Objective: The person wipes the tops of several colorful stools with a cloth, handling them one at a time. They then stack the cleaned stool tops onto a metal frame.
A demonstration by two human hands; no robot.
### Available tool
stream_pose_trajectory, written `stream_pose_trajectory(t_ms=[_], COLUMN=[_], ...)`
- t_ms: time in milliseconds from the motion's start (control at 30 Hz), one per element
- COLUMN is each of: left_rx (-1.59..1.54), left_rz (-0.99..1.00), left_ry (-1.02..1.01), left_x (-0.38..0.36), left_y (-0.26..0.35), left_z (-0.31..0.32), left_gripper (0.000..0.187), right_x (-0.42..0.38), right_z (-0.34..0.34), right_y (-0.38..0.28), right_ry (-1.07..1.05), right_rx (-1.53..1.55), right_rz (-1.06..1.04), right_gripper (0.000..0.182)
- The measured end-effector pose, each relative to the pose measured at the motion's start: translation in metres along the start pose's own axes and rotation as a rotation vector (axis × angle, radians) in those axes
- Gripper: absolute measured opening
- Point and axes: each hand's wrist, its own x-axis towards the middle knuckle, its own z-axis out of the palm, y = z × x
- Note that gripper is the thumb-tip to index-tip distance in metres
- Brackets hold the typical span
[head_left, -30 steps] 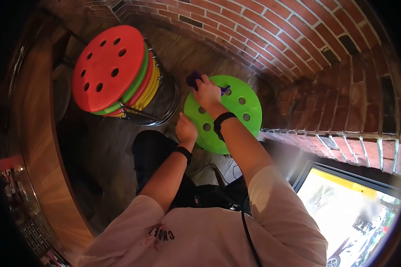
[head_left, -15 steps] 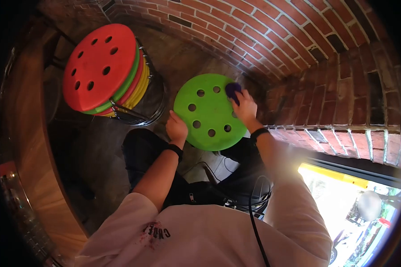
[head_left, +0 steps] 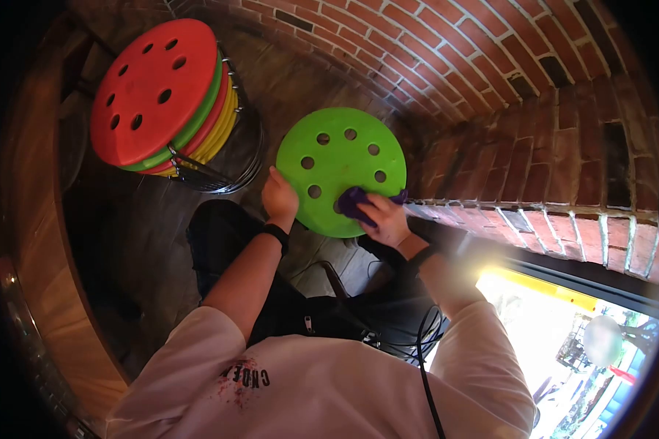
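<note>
Right hand: your right hand (head_left: 385,219) has its grip closed on the purple cloth (head_left: 353,202) and presses it on the near edge of the green seat (head_left: 342,167), on the side toward the brick wall (head_left: 564,146).
Purple cloth: bunched under your fingers, lying on the seat top beside one of the round holes, with a corner sticking out toward the wall.
Left hand: your left hand (head_left: 279,197) clamps the rim of the green seat on its near left side, fingers curled over the edge; a dark band sits on the wrist.
Green seat: a round plastic disc with a ring of holes, tilted toward you, held above the stone floor (head_left: 300,80) just in front of your knees.
Stack of stools: a stack of stools (head_left: 161,95) stands to the left, well apart from the green seat, red seat on top, green, red and yellow rims below, metal legs showing beneath.
Window: bright glass (head_left: 564,329) lies low on your right under the brick ledge.
</note>
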Motion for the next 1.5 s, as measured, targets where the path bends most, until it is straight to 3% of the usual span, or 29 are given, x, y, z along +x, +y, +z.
stream_pose_trajectory(t_ms=[167, 367, 500, 700, 800, 933, 1033, 1100, 1267, 1400, 1500], left_rx=[0.024, -0.036, 0.009, 0.039, 0.021, 0.011, -0.004, -0.008, 0.005, 0.015, 0.021], left_rz=[-0.045, 0.000, -0.039, -0.020, -0.059, -0.060, -0.054, -0.061, 0.002, -0.054, -0.037], left_ry=[-0.033, -0.008, -0.012, -0.017, -0.029, -0.020, -0.003, 0.008, 0.032, -0.025, 0.022], left_x=[0.003, 0.000, -0.003, 0.000, 0.001, 0.003, 0.002, 0.000, 0.000, -0.001, 0.002], left_y=[-0.004, 0.005, 0.011, 0.007, 0.009, 0.004, 0.008, 0.010, 0.010, 0.012, 0.008], left_z=[0.004, 0.007, 0.006, 0.008, 0.010, 0.010, 0.010, 0.010, 0.010, 0.005, 0.012], left_gripper=[0.062, 0.062, 0.062, 0.064, 0.067, 0.065, 0.064, 0.064, 0.063, 0.064, 0.063], right_x=[0.047, 0.092, 0.082, 0.010, 0.000, 0.000, 0.004, 0.013, 0.042, 0.034, 0.008], right_z=[0.006, 0.003, 0.004, 0.023, 0.017, 0.012, 0.015, 0.010, -0.015, -0.003, 0.010], right_y=[0.056, 0.099, 0.078, -0.004, -0.043, -0.025, 0.004, 0.027, 0.076, 0.066, 0.026], right_ry=[0.112, 0.152, 0.191, 0.077, 0.043, -0.043, 0.055, 0.137, 0.171, 0.240, 0.151], right_rx=[-0.096, -0.174, -0.188, -0.129, -0.067, -0.052, -0.121, -0.139, -0.170, -0.221, -0.228], right_rz=[0.309, 0.342, 0.450, 0.315, 0.106, 0.020, 0.032, 0.267, 0.404, 0.515, 0.387], right_gripper=[0.037, 0.035, 0.037, 0.042, 0.047, 0.047, 0.043, 0.037, 0.036, 0.039, 0.040])
